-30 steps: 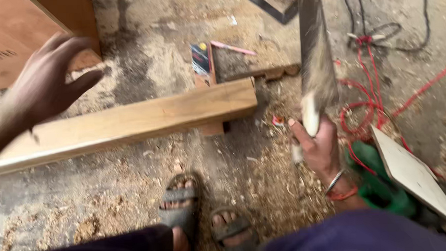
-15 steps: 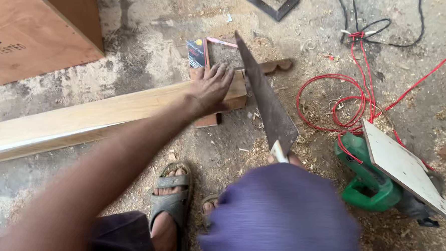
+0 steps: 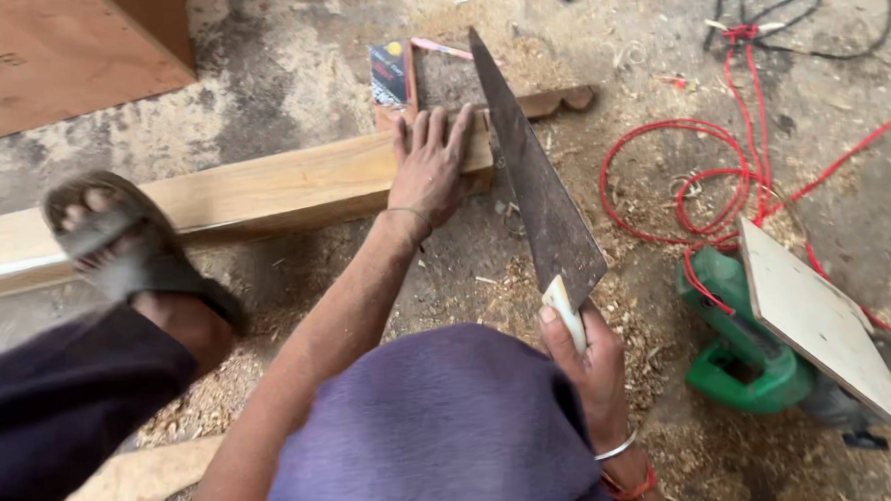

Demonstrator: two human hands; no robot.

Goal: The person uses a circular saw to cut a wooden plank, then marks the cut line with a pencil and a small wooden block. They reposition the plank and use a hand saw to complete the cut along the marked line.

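Observation:
A long pale wooden beam (image 3: 263, 193) lies across the sawdust-covered floor. My left hand (image 3: 430, 161) presses flat on its right end, fingers spread. My right hand (image 3: 588, 359) grips the pale handle of a hand saw (image 3: 538, 181), whose dark blade points away from me, its tip beside the beam's right end. My left foot in a grey sandal (image 3: 125, 239) is raised over the left part of the beam. A purple knee (image 3: 438, 431) fills the lower middle.
A small wood block with a pink pencil (image 3: 410, 72) lies behind the beam. A brown plywood box (image 3: 56, 52) stands at the top left. Red cable (image 3: 703, 184), a green power tool (image 3: 740, 348) and a pale board (image 3: 830, 329) lie at the right.
My left hand has settled flat on the beam's end. The saw blade has swung up beside it. My left foot has lifted from the floor over the beam.

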